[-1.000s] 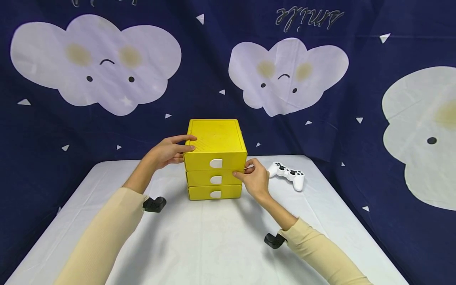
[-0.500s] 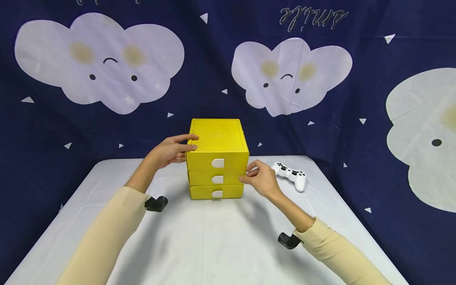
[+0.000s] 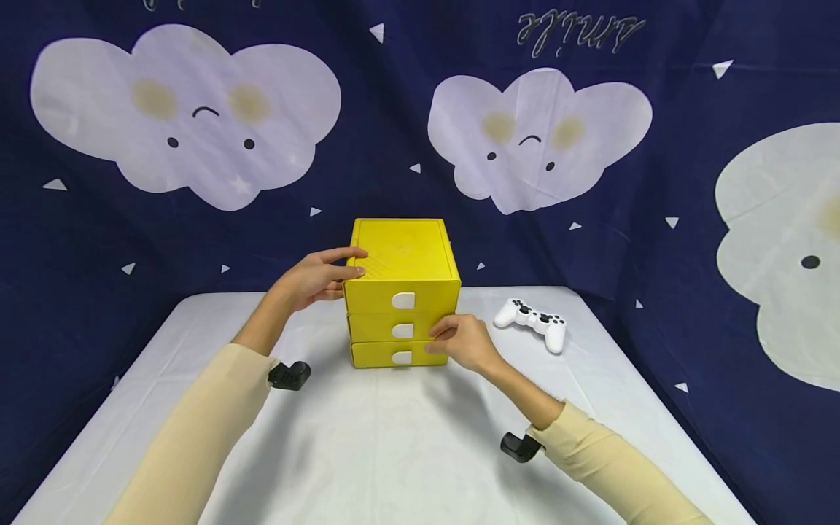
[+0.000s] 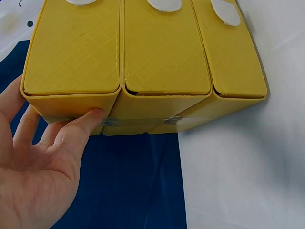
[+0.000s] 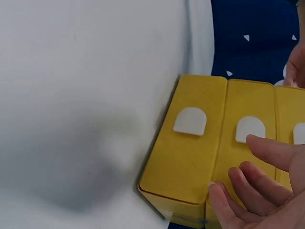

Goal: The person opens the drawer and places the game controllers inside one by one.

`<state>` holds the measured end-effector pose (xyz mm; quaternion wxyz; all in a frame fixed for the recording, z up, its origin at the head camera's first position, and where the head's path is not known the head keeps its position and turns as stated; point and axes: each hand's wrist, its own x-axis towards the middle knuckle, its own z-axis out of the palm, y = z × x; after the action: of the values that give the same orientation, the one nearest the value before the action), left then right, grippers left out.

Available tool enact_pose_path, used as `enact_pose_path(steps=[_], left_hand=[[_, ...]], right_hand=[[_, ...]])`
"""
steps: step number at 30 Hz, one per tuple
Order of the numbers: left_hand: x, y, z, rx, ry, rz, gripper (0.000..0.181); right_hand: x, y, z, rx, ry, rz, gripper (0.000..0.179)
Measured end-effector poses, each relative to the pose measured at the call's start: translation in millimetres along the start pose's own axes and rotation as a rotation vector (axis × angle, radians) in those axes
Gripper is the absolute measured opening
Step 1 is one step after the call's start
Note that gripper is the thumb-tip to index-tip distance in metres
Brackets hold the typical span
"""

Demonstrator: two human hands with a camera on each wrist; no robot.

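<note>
A yellow three-drawer box (image 3: 403,248) stands on the table with its drawers closed and white tabs on their fronts. My left hand (image 3: 311,281) rests on its upper left edge, some fingers on the top and others against the side. In the left wrist view, one fingertip of the left hand (image 4: 52,167) touches the side wall. My right hand (image 3: 464,341) is at the lower right of the drawer fronts, holding nothing. The right wrist view has the right hand's (image 5: 267,191) loosely bent fingers spread before the middle drawer; whether they touch it I cannot tell.
A white game controller (image 3: 531,323) lies on the table right of the box. The white-covered table (image 3: 394,452) reaches toward me. Behind it hangs a dark blue cloth (image 3: 380,131) printed with clouds.
My right hand first drew away to the right from the box's right edge, then came back lower, in front of the lower drawers. The left hand stays in place; the box has not visibly moved.
</note>
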<state>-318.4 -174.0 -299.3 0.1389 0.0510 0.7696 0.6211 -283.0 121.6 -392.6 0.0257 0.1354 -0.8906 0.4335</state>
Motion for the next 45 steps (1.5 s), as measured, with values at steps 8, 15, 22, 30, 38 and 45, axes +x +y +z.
enact_pose_path(steps=[8,15,22,30,38,45], left_hand=[[0.4,0.7,0.6,-0.009,0.001,0.001,0.051],[1.3,-0.1,1.2,0.009,0.006,-0.002,0.051],[0.6,1.1,2.3,-0.005,0.000,0.002,0.051],[0.1,1.2,2.1,-0.006,0.010,-0.005,0.050],[2.0,-0.3,2.9,0.003,0.005,-0.003,0.051],[1.5,0.0,2.8,0.000,0.011,-0.008,0.051]], right_hand=[[3.8,3,17,-0.012,-0.030,-0.017,0.017],[6.2,3,31,-0.033,-0.032,-0.043,0.016],[7.9,3,41,-0.054,-0.036,-0.057,0.017],[9.0,7,48,-0.063,-0.024,-0.061,0.016],[12.8,13,54,-0.057,-0.004,-0.046,0.010],[16.1,17,58,-0.066,0.028,-0.096,0.007]])
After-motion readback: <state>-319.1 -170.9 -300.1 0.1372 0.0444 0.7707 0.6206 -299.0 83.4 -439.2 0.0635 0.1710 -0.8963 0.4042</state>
